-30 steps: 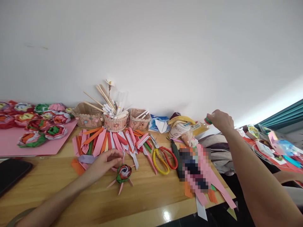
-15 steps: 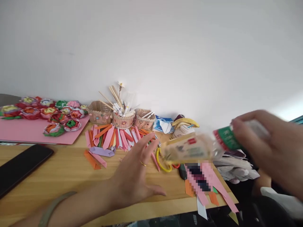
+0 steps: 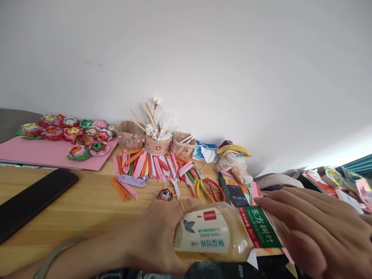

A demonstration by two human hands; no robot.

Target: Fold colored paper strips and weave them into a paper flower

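A plastic tea bottle (image 3: 209,232) lies tilted sideways in front of me, with pale yellow liquid and a green and red band near its neck. My left hand (image 3: 157,236) is wrapped round its base, thumb underneath. At the neck end is my right hand (image 3: 316,228), its long fingers above and its thumb below. The cap is hidden behind that hand. Just beyond the bottle lie yellow-handled scissors (image 3: 203,192), red-handled pliers (image 3: 215,190) and a small phone (image 3: 238,195) showing a timer. A small folded-paper flower (image 3: 165,194) sits beyond my left hand.
Folded paper strips (image 3: 154,166) spread before three small baskets (image 3: 158,145) along the wall. Several paper flowers (image 3: 78,133) rest on pink card (image 3: 52,155) at left. A black phone-like slab (image 3: 37,201) lies nearer. A banana (image 3: 234,149) tops a white cup (image 3: 229,161).
The bottle has come down and nearer. My left hand, formerly open and apart from it, has closed round its base. My right hand has shifted towards the cap end.
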